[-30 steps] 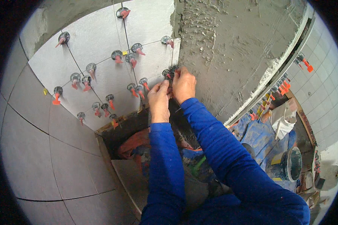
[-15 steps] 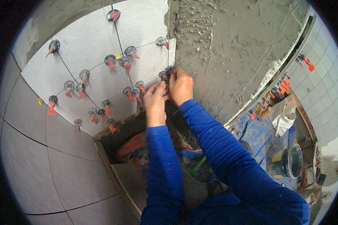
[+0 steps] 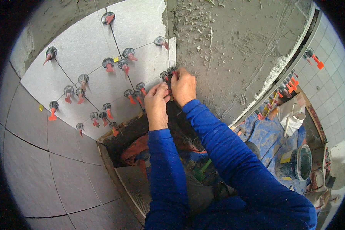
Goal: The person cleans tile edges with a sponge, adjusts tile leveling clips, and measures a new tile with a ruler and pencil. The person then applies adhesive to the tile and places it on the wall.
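Observation:
White tiles (image 3: 92,46) cover the far wall, with black-and-red tile levelling clips (image 3: 128,54) standing in their joints. At the corner with the rough cement wall, my right hand (image 3: 184,87) pinches the red handle of a tile levelling clip (image 3: 173,71). Just left of it sits another levelling clip (image 3: 164,75). My left hand (image 3: 157,105) is lower, its fingertips closed together by the tile edge; what they grip, if anything, is mostly hidden by the fingers. Both hands nearly touch.
Bare rough cement (image 3: 234,50) covers the wall on the right. Grey tiles (image 3: 30,165) line the left side. Below my hands is a dark recess with a wooden edge (image 3: 111,168). At right, a bucket (image 3: 299,163) and a white bag (image 3: 292,115) stand on a blue sheet (image 3: 262,134).
The view has shifted slightly. My right hand still pinches at the corner, and its clip's red handle shows more clearly now. My left hand stays beside it.

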`<state>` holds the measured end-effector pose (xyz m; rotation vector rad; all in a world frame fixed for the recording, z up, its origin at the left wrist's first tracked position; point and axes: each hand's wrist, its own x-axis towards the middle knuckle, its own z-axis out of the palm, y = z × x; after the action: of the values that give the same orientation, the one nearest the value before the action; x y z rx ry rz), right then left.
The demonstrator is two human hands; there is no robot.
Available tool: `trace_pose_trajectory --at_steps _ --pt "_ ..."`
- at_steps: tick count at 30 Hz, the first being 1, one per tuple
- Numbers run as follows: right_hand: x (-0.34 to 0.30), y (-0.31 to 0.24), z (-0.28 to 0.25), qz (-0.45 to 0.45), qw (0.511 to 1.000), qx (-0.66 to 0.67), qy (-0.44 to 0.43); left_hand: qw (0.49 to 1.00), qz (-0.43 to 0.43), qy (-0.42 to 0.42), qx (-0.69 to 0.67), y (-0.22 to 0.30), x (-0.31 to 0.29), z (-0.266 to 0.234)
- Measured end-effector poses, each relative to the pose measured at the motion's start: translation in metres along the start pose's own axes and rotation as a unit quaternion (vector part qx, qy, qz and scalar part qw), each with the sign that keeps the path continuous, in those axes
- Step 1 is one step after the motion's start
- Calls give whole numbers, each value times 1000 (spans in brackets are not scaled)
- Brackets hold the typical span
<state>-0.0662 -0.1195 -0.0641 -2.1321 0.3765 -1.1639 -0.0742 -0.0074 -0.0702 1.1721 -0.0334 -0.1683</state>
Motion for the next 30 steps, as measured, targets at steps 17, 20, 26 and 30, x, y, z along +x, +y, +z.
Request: trace_pose_trajectory --at_steps 17,20,26,30 --pt "0 2 0 10 1000 15 -16 1000 10 3 24 5 -3 0" --pt "0 2 2 12 1000 5 -15 999 13 -1 30 6 -4 -1" --pt "0 3 7 -4 999 38 -1 999 22 -1 30 6 -4 -7" --pt "4 0 13 20 999 47 9 999 34 5 27 7 -5 -11"
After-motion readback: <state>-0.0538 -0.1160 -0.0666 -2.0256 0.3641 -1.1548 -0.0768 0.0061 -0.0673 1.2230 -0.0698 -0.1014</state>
